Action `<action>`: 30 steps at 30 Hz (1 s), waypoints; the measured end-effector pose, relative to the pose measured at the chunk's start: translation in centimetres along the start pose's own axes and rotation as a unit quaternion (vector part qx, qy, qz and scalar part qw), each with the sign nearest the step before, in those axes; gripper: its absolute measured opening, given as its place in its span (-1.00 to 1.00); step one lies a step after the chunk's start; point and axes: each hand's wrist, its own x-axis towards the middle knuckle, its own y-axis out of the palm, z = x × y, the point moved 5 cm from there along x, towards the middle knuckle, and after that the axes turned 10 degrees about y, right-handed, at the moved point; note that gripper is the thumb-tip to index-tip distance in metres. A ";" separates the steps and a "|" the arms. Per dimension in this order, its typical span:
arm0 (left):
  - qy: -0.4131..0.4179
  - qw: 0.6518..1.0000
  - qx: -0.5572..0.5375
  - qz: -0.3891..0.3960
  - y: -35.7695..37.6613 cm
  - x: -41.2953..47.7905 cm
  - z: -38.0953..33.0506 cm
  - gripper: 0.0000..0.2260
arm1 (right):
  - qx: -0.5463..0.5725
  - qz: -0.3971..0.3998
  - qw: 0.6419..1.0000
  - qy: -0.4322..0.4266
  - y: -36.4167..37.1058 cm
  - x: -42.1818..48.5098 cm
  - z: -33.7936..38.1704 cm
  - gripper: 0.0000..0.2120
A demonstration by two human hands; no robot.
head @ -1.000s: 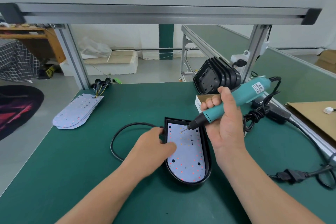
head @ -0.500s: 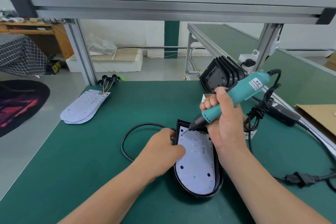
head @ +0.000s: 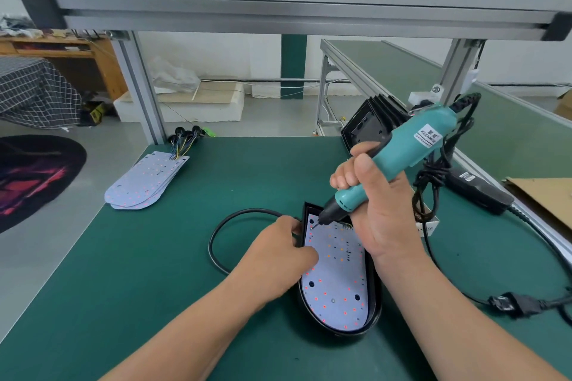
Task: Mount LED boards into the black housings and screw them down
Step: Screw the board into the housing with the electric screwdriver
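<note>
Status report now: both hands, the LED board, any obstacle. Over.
Right hand grips teal screwdriver, bit at top-left corner of LED board. Left hand holds black housing, board seated inside. Nothing blocking the bit.

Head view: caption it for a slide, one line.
Right hand sets a teal screwdriver on the LED board; left hand holds the black housing.
</note>
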 end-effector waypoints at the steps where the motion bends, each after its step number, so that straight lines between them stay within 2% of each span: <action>1: -0.001 1.000 -0.001 0.001 0.0 0.0 0.1 -0.66 | -0.009 0.020 1.000 0.002 0.4 -0.1 -0.1 -0.72; 5: 0.001 1.000 0.003 -0.002 -0.1 0.1 0.2 -0.67 | -0.024 0.074 0.997 0.016 1.3 -0.2 -0.2 -0.62; 9: 0.000 1.000 -0.005 -0.002 0.0 0.2 0.4 -0.66 | -0.025 0.086 0.995 0.046 0.9 -0.1 -0.4 -0.57; 15: 0.003 1.000 -0.016 -0.004 -0.1 0.2 0.2 -0.70 | -0.043 0.101 0.992 0.063 0.7 -0.3 -0.5 -0.66; 24: 0.007 1.000 -0.029 0.006 -0.1 0.1 0.4 -0.69 | -0.061 0.114 0.989 0.065 1.0 -0.1 -1.0 -0.69; 30: -0.001 1.000 -0.014 0.004 -0.5 0.1 0.1 -0.72 | -0.038 0.105 0.994 0.020 0.9 0.0 0.0 -0.52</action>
